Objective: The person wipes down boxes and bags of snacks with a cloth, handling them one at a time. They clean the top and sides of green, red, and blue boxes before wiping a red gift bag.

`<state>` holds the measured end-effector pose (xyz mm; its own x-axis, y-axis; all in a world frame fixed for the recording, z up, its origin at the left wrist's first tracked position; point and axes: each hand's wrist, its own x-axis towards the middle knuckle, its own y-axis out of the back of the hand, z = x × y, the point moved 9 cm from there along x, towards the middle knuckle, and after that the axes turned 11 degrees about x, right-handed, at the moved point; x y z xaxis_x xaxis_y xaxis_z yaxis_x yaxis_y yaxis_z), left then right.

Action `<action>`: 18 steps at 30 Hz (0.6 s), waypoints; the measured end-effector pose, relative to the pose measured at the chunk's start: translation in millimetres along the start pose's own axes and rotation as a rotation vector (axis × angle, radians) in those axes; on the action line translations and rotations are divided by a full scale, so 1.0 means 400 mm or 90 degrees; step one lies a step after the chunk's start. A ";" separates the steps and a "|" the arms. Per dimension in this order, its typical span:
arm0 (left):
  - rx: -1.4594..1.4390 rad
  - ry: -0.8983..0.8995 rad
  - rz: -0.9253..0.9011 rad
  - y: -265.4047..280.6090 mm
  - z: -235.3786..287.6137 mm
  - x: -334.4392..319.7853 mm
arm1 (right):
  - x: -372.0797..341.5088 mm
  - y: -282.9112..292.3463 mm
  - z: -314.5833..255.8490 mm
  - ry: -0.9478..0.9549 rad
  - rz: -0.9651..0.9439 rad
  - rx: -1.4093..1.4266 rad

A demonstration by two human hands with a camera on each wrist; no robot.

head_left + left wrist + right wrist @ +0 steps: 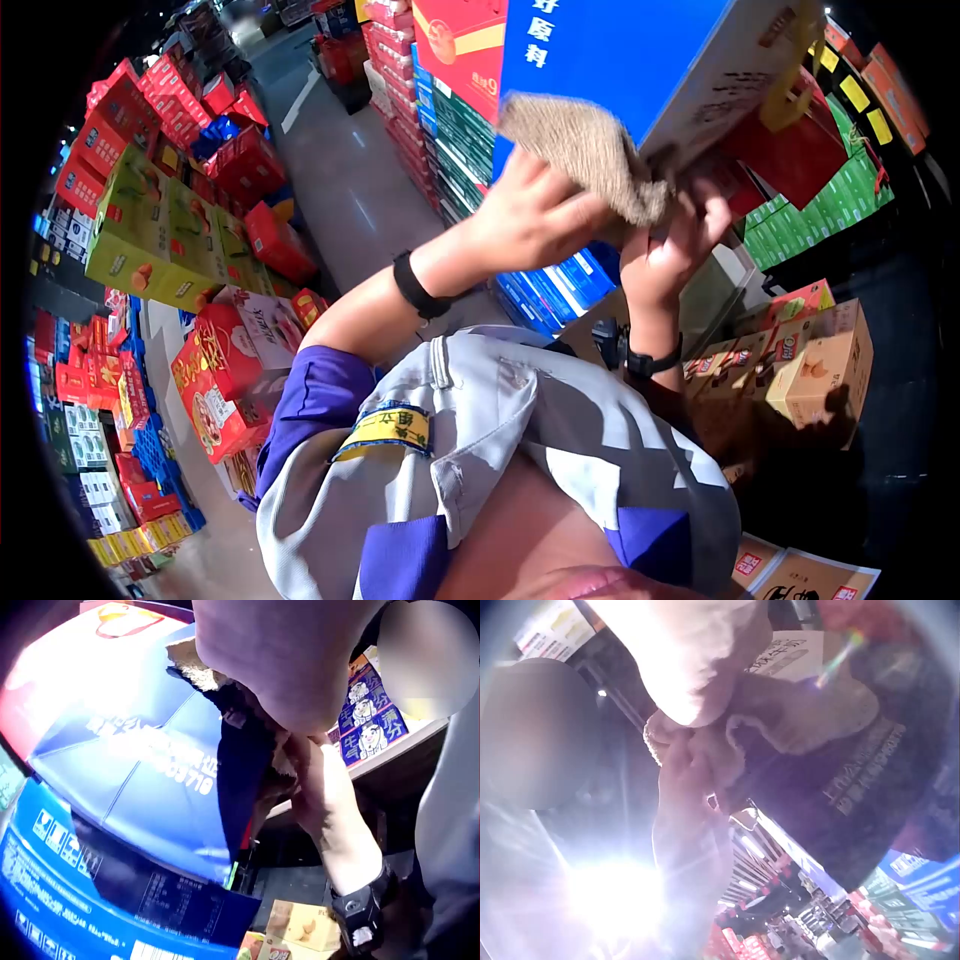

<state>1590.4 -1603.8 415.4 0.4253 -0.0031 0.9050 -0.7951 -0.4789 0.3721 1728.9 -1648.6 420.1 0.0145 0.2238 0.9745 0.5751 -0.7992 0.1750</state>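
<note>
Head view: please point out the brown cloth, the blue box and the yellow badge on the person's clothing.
Brown cloth [572, 142]: head view, on its broad upper part.
Blue box [615, 65]: head view, on its blue face.
Yellow badge [385, 432]: head view, near its middle.

Pale shelf [397, 758], blue boxes [367, 724] standing on it (cartoon faces printed); grey floor [340, 185], streaked with light.

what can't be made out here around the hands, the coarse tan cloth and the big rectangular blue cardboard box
- Left hand: some fingertips, head view, hidden behind the tan cloth.
- Blue box: its top, head view, cut off by the upper edge.
- White print: upper line, left wrist view, washed out by glare.
</note>
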 end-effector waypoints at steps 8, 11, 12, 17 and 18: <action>0.088 0.096 0.066 0.006 0.010 0.014 | 0.033 -0.030 0.006 0.030 0.032 0.124; 0.083 0.120 0.002 -0.036 0.022 -0.089 | -0.053 -0.070 -0.003 0.015 0.008 0.194; 0.073 0.131 -0.011 -0.050 0.026 -0.125 | -0.074 -0.077 -0.016 0.012 -0.015 0.179; -0.048 0.169 -0.049 -0.028 0.001 -0.096 | -0.053 -0.078 -0.020 0.048 -0.051 0.239; -0.064 0.152 -0.015 -0.006 -0.006 -0.064 | -0.021 -0.066 -0.018 0.071 -0.033 0.230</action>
<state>1580.5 -1600.3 391.9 0.3395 0.2197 0.9146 -0.8304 -0.3866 0.4012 1707.8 -1633.4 408.4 -0.0996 0.1810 0.9784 0.8247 -0.5352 0.1830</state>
